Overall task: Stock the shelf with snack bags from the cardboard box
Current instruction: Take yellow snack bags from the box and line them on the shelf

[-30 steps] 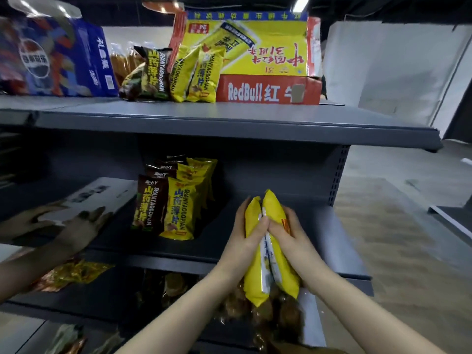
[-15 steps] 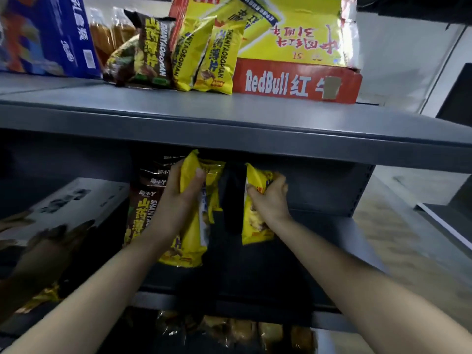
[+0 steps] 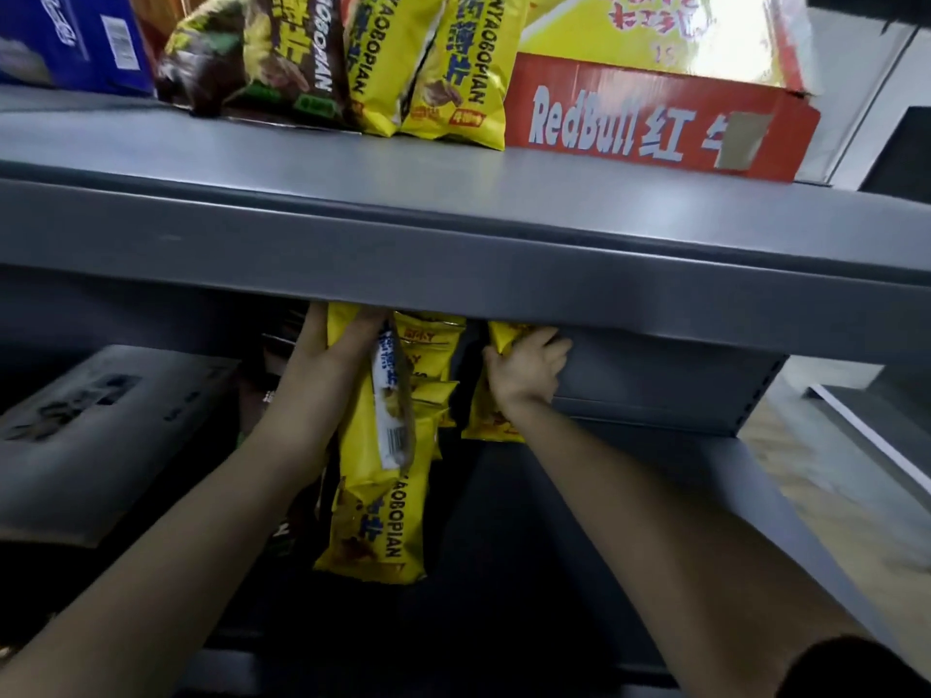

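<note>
My two bare forearms are reaching up and away from me, and a dark sleeve [image 3: 856, 670] is showing at the near end of my right one. Under them the grey middle shelf [image 3: 629, 506] is running back into shadow.

My left hand [image 3: 327, 360] is gripping a yellow snack bag [image 3: 390, 420] near its top, fingers curled round the edge. This bag is turned with its back to me: a white seam strip with blue print and a barcode is running down the glossy yellow film. It is pressing against the standing row of yellow bags [image 3: 373, 531], whose front one is showing blue lettering and a picture of brown chips.

Just to the right, across a dark gap, my right hand [image 3: 524, 375] is clutching a second yellow bag [image 3: 486, 420] by its upper part, holding it upright over the middle shelf. I cannot tell whether its bottom edge is touching the board. The tops of both bags are hiding behind the lip of the upper shelf [image 3: 453, 239].

To the left a flat grey box [image 3: 101, 435] is lying on the middle shelf.

Farther off, on the upper shelf, more yellow bags [image 3: 453, 78] and a brown bag [image 3: 282, 57] are leaning beside a red RedBull box [image 3: 655, 123], with a blue box [image 3: 65, 37] at the far left.
</note>
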